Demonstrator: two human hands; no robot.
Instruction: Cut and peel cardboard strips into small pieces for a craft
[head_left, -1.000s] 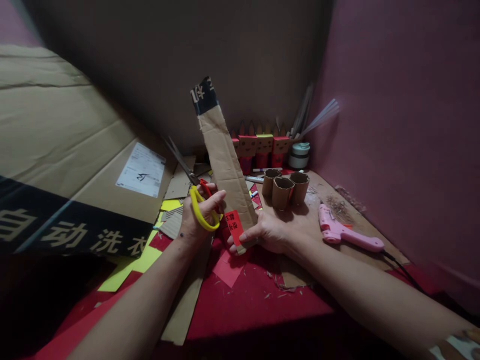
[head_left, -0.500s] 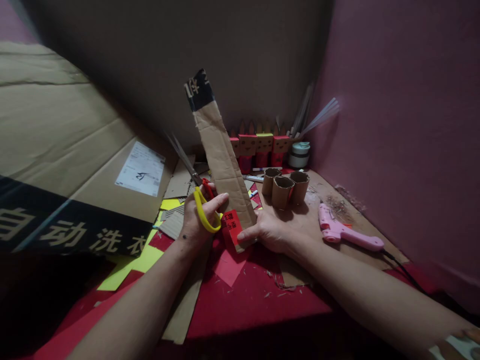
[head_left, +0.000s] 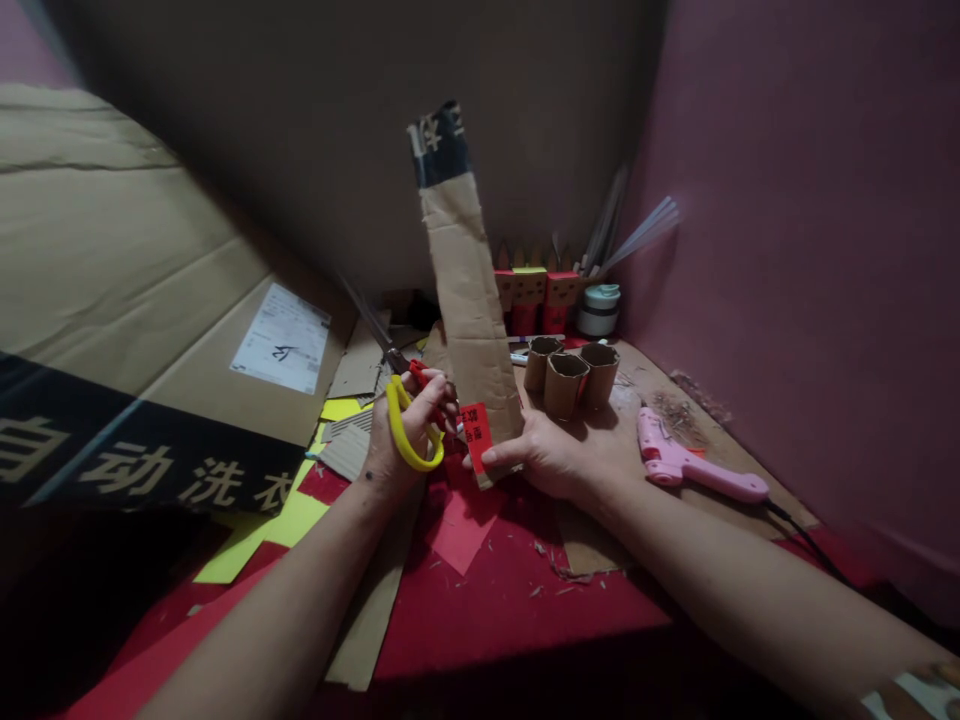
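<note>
My left hand (head_left: 385, 452) is closed on a pair of scissors (head_left: 397, 440) with yellow and red handles. The metal blades point up and to the left, away from the strip. My right hand (head_left: 553, 455) grips the lower end of a long cardboard strip (head_left: 471, 290), thumb on the front face by a red label (head_left: 477, 440). The strip stands nearly upright, its far end printed dark with pale characters. My left fingertips are close to the strip's left edge; I cannot tell whether they touch it.
Three cardboard tubes (head_left: 566, 385) and a pink glue gun (head_left: 694, 470) are at the right. Behind stand box-faced figures (head_left: 529, 290), a lidded jar (head_left: 598, 310) and clear glue sticks (head_left: 645, 230). A large carton (head_left: 150, 260) leans in from the left. Paper scraps lie on the red cloth (head_left: 480, 630).
The strip has swung toward upright and to the right, away from my left hand. My left thumb has come off it. The scissors stay in my left hand.
</note>
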